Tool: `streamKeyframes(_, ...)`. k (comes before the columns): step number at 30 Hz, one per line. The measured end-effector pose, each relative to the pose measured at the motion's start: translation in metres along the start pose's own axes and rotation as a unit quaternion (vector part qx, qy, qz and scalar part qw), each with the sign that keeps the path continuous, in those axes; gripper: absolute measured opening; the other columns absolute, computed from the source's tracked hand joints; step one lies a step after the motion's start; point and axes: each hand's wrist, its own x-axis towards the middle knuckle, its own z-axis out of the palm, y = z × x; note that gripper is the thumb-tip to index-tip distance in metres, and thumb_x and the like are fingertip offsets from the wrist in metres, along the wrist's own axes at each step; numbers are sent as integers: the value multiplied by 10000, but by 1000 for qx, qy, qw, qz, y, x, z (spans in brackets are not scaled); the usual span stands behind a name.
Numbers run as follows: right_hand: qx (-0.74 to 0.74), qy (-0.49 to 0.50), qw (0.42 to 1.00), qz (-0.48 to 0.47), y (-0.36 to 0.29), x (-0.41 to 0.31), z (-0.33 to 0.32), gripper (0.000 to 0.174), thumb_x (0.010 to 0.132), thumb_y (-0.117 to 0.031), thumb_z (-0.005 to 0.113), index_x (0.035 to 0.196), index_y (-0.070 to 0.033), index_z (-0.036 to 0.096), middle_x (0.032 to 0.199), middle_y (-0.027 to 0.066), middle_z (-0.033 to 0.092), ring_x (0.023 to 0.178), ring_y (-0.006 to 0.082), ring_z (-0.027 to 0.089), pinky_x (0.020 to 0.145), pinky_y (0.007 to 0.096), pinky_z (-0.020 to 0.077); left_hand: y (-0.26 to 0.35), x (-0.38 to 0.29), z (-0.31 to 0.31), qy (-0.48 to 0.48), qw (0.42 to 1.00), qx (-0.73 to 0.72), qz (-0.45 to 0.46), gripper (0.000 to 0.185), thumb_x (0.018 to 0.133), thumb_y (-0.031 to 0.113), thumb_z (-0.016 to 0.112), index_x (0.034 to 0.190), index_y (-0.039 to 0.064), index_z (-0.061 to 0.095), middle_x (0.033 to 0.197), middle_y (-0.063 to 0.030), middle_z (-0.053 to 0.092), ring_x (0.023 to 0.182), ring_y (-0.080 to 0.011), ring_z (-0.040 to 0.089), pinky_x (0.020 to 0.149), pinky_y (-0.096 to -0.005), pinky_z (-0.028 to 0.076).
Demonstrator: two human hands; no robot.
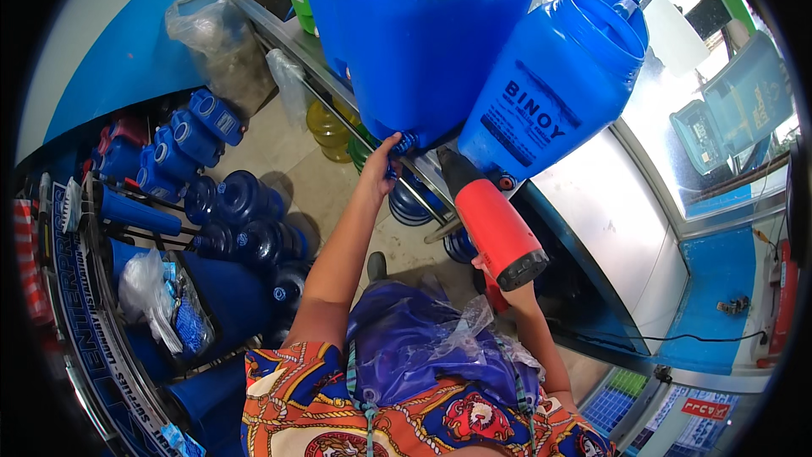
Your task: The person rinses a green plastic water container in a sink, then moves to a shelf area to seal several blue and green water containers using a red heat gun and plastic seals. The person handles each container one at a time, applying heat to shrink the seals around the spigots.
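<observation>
My left hand (383,168) is at the lower edge of a large blue plastic water container (412,44), its fingers on the blue spout (404,143) there; part of the grip is hidden. In my right hand (517,295) is the handle of a red heat gun (498,222), its black nozzle pointing up and left towards the base of the containers. To the right leans a second blue container (552,89) with an open wide mouth and printed lettering. Both stand on a metal counter (330,86).
Dark blue round water jugs (244,197) and smaller blue jugs (196,133) stand on the floor at left. A yellow jug (330,133) sits under the counter. A plastic sack (222,38) stands at upper left. A black cable (691,337) runs along the right side.
</observation>
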Motion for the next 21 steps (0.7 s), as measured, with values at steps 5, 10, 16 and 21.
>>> streamKeyframes(5, -71, -14, 997, -31, 18, 1, 3, 171, 841, -46, 689, 997, 16, 656, 878, 94, 688, 806, 188, 665, 725, 322, 539, 3, -5, 15, 23, 999, 23, 12, 288, 817, 298, 730, 998, 129, 582, 864, -65, 670, 533, -51, 529, 363, -149, 327)
streamKeyframes(10, -95, -26, 994, -37, 7, 12, 10, 272, 805, -61, 728, 1059, 1, 651, 945, 103, 694, 870, 196, 669, 758, 336, 531, 3, -16, 19, 51, 997, 55, 11, 288, 806, 275, 728, 1011, 104, 620, 929, -30, 640, 735, -126, 582, 608, -279, 471)
streamKeyframes(16, -98, 2, 990, -101, -19, 16, 22, 367, 771, -85, 768, 1113, -25, 648, 1037, 101, 685, 974, 229, 654, 837, 366, 509, 8, -15, 15, 38, 996, 85, -11, 325, 774, 386, 772, 922, 155, 598, 788, -20, 583, 444, -79, 423, 364, -203, 327)
streamKeyframes(21, -123, -10, 992, -29, -16, 4, 45, 402, 766, -113, 764, 1138, -28, 637, 1082, 110, 676, 1021, 245, 641, 877, 371, 495, 12, -9, -7, -35, 994, 69, -79, 314, 813, 424, 731, 924, 172, 581, 810, -28, 594, 460, -74, 420, 407, -212, 300)
